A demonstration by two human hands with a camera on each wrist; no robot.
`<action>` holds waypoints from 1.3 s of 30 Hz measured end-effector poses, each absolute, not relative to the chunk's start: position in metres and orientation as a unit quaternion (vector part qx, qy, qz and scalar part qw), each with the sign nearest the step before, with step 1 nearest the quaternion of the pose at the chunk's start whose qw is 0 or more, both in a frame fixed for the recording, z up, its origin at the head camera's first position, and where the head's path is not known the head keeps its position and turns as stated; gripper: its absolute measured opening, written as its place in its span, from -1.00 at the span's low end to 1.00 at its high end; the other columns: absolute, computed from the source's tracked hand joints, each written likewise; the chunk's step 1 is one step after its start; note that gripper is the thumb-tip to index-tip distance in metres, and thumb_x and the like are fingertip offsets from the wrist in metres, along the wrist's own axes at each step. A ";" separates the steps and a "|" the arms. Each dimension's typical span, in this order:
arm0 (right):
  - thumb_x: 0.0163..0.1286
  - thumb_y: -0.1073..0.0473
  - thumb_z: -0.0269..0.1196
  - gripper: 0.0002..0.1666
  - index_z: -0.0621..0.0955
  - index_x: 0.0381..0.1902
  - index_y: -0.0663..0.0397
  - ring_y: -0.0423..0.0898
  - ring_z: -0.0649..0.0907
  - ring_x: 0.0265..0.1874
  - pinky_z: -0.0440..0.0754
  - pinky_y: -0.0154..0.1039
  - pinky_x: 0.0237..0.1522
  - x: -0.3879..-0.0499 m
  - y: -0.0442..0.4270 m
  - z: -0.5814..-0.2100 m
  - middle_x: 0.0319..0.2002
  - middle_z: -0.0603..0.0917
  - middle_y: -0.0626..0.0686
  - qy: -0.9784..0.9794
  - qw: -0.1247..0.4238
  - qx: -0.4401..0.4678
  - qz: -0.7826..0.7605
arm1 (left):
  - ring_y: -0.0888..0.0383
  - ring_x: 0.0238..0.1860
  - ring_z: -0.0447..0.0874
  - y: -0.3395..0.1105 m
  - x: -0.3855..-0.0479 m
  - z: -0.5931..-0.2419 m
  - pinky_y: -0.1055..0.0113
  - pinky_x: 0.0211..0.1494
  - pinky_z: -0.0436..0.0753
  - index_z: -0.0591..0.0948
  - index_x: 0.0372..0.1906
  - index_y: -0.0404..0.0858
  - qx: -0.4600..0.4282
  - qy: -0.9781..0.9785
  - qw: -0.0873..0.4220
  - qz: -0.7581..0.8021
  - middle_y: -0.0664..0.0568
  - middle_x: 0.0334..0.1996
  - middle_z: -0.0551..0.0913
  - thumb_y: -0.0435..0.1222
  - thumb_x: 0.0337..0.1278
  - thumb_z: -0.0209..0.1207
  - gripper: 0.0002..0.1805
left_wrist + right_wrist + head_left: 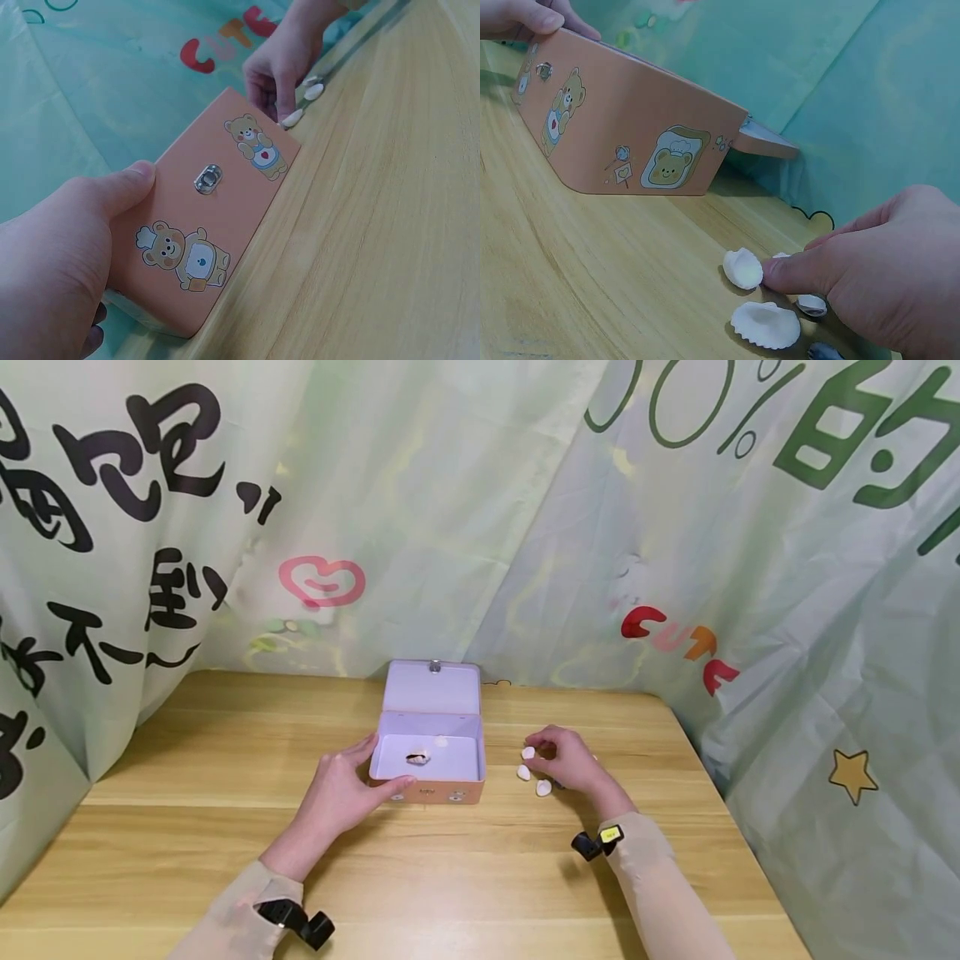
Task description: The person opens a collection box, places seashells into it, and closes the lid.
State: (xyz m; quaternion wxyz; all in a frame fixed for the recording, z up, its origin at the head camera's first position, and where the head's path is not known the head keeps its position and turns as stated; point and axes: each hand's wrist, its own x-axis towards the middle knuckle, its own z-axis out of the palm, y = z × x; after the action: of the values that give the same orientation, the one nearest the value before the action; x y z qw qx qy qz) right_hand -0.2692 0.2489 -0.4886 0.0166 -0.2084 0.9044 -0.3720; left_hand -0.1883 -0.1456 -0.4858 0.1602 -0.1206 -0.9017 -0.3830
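Note:
A small tin box (427, 790), orange-pink outside with bear pictures and lilac inside, stands on the table with its lid (432, 689) tipped back. A brownish shell (417, 758) and a pale one (441, 741) lie inside. My left hand (341, 792) grips the box's left front corner, thumb on the front face, other fingers along the side. To the right of the box, my right hand (573, 760) pinches a white seashell (528, 752) between thumb and fingertips, low over the table. Two white shells (765, 325) (742, 268) lie close by; greyish shells (811, 304) are partly behind the hand.
The wooden table (450, 877) ends at a printed cloth (450, 527) that hangs behind it and at both sides. A metal clasp (208, 179) sits on the box's front. Each wrist wears a black camera (296, 920).

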 end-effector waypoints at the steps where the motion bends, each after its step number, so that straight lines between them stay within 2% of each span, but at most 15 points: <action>1: 0.34 0.25 0.53 -0.63 0.75 0.05 0.30 0.01 0.65 -0.15 0.63 -0.02 -0.02 -0.270 0.249 -0.489 -0.13 0.73 0.07 0.905 0.016 -0.213 -0.367 | 0.41 -0.79 0.09 -0.146 -0.188 -0.486 0.33 -0.67 0.36 0.53 0.40 -0.49 -0.122 -0.901 0.161 -0.383 -0.46 0.28 0.53 0.35 -0.06 0.51 0.16; 5: 0.36 0.20 0.53 -0.64 0.77 0.05 0.24 -0.06 0.60 -0.21 0.59 -0.12 -0.09 -0.271 0.249 -0.489 -0.17 0.69 0.02 0.909 0.023 -0.227 -0.348 | 0.41 -0.80 0.10 -0.146 -0.188 -0.486 0.33 -0.68 0.36 0.53 0.40 -0.49 -0.124 -0.900 0.162 -0.386 -0.47 0.27 0.53 0.36 -0.07 0.49 0.17; 11: 0.38 0.22 0.51 -0.68 0.77 0.05 0.19 -0.07 0.56 -0.24 0.56 -0.14 -0.16 -0.268 0.251 -0.488 -0.17 0.66 0.01 0.907 0.030 -0.240 -0.345 | 0.43 -0.81 0.07 -0.146 -0.188 -0.486 0.32 -0.68 0.36 0.52 0.40 -0.48 -0.121 -0.900 0.159 -0.388 -0.50 0.26 0.52 0.36 -0.06 0.49 0.17; 21: 0.49 0.28 0.39 -0.79 0.77 0.03 0.20 -0.09 0.57 -0.24 0.59 -0.16 -0.14 -0.267 0.250 -0.491 -0.21 0.63 -0.03 0.904 0.026 -0.243 -0.350 | 0.39 -0.79 0.12 -0.146 -0.187 -0.485 0.31 -0.65 0.37 0.53 0.40 -0.48 -0.115 -0.902 0.156 -0.385 -0.48 0.27 0.52 0.37 -0.07 0.49 0.17; 30: 0.53 0.24 0.36 -0.69 0.71 0.14 0.29 -0.10 0.66 -0.20 0.67 -0.08 -0.08 -0.265 0.249 -0.484 -0.14 0.73 0.00 0.900 0.028 -0.226 -0.371 | 0.42 -0.82 0.08 -0.146 -0.187 -0.485 0.30 -0.65 0.39 0.54 0.39 -0.48 -0.113 -0.903 0.152 -0.386 -0.45 0.27 0.54 0.37 -0.08 0.50 0.17; 34: 0.54 0.24 0.35 -0.63 0.68 0.19 0.35 -0.05 0.69 -0.18 0.70 -0.07 -0.06 -0.262 0.246 -0.474 -0.16 0.73 0.01 0.894 0.032 -0.226 -0.385 | 0.41 -0.79 0.09 -0.146 -0.187 -0.484 0.30 -0.63 0.40 0.54 0.37 -0.50 -0.112 -0.903 0.153 -0.385 -0.43 0.27 0.55 0.38 -0.09 0.49 0.18; 39: 0.54 0.21 0.36 -0.59 0.67 0.23 0.33 -0.02 0.69 -0.14 0.71 -0.06 -0.05 -0.260 0.241 -0.464 -0.15 0.73 0.00 0.893 0.029 -0.224 -0.390 | 0.42 -0.81 0.07 -0.145 -0.186 -0.484 0.30 -0.63 0.40 0.54 0.37 -0.50 -0.110 -0.904 0.149 -0.386 -0.41 0.28 0.55 0.38 -0.09 0.50 0.18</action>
State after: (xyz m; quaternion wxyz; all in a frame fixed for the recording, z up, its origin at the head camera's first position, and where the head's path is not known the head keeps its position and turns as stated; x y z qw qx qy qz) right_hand -0.2601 0.2413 -0.4636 0.0290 -0.2238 0.8928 -0.3899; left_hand -0.1864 -0.1454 -0.4835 0.1493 -0.1100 -0.9037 -0.3860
